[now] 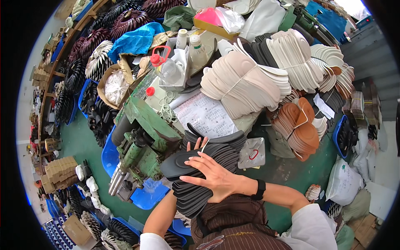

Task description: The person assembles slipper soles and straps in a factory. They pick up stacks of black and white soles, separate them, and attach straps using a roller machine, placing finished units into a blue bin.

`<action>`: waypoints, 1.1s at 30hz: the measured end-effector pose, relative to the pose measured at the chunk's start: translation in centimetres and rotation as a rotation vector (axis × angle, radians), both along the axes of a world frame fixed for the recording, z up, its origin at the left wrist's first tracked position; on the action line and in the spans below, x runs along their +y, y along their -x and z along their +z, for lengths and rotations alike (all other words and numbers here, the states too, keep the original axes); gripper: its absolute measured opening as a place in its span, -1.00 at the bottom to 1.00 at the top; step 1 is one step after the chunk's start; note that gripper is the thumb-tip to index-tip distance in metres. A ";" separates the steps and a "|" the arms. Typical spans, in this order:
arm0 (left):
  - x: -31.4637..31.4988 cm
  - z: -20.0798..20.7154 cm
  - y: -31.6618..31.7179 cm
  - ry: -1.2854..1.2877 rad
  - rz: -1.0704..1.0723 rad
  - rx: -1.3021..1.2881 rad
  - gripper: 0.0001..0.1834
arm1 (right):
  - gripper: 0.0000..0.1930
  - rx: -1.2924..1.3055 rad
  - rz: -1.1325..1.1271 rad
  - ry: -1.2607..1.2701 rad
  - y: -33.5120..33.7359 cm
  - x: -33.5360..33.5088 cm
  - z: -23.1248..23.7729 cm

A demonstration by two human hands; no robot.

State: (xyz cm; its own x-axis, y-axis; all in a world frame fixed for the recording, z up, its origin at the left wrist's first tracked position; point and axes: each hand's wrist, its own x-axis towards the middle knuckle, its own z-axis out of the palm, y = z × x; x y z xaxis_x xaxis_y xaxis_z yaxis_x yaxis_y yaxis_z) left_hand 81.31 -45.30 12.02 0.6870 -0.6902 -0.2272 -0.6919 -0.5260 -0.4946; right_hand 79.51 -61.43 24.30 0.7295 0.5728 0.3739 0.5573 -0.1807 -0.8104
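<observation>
A stack of black insoles [193, 191] is fanned out in front of my body, its top insole [179, 163] facing up. My left hand [197, 144] reaches round the far side of the stack; only its fingertips show above the insoles, and the palm is hidden. My right hand [216, 177] lies against the stack's near side with its fingers spread across the top. A thin pale band [204, 146] shows between the fingertips of both hands. More black insoles [233, 141] lie just beyond, at the table edge.
A green machine [146, 129] stands close on the left. Beyond lie a written sheet [206, 114], bundled white insoles [241, 83] and brown insoles [296, 129]. A clear bottle with a red cap [166, 68] stands by the loose bands [167, 104]. Blue bins [148, 193] sit below.
</observation>
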 end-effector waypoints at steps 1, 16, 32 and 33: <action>0.2 0.3 0.2 0.052 0.009 0.049 -0.24 | 0.14 -0.002 -0.014 -0.015 -0.2 -0.2 0.1; -0.3 2.4 3.3 0.580 0.334 0.558 0.04 | 0.19 -0.099 -0.840 -0.531 -7.4 -1.5 4.9; 0.2 6.0 2.7 0.807 0.321 0.522 -0.56 | 0.17 0.119 -1.421 -0.205 4.7 -16.3 2.0; -0.5 6.3 2.0 0.804 0.319 0.497 -0.56 | 0.18 0.119 -1.430 -0.202 4.9 -16.3 2.0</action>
